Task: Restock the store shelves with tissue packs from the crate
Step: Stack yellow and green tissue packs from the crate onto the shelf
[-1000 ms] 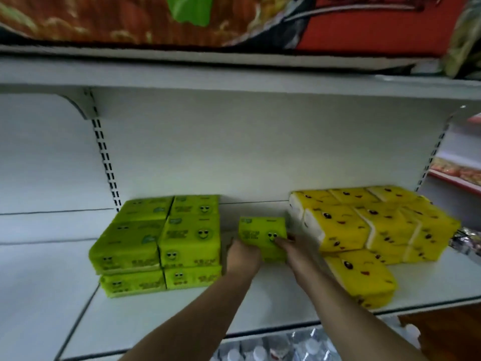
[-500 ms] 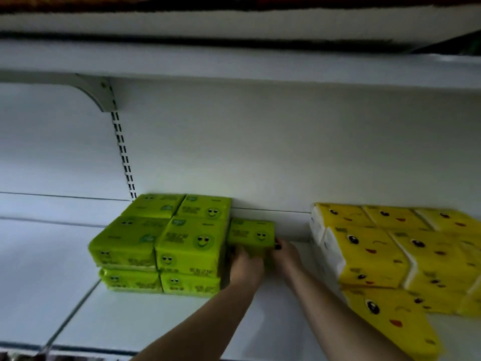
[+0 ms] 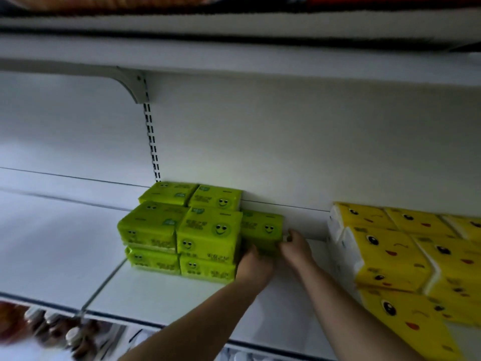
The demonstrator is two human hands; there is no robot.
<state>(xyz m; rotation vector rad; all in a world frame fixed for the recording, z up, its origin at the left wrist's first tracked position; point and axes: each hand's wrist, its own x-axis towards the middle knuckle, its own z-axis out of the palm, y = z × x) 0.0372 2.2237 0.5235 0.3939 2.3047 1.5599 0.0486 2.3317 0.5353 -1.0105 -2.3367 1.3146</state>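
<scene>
A green tissue pack (image 3: 261,227) with a smiley face lies on the white shelf (image 3: 166,295), pressed against the right side of a two-high stack of green packs (image 3: 208,235). My left hand (image 3: 253,265) holds its near left corner from below. My right hand (image 3: 295,246) grips its right edge, thumb at the corner. A block of yellow tissue packs (image 3: 385,256) with cartoon faces stands to the right, apart from my right forearm. The crate is out of view.
The shelf's white back panel (image 3: 260,152) rises close behind the packs, and the shelf above (image 3: 234,56) hangs low overhead. A slotted upright (image 3: 152,147) runs down the back. Bottles (image 3: 52,327) show on the lower level at bottom left.
Both hands carried the green pack from the middle gap leftward and back until it met the green stack. The view has shifted right and closer.
</scene>
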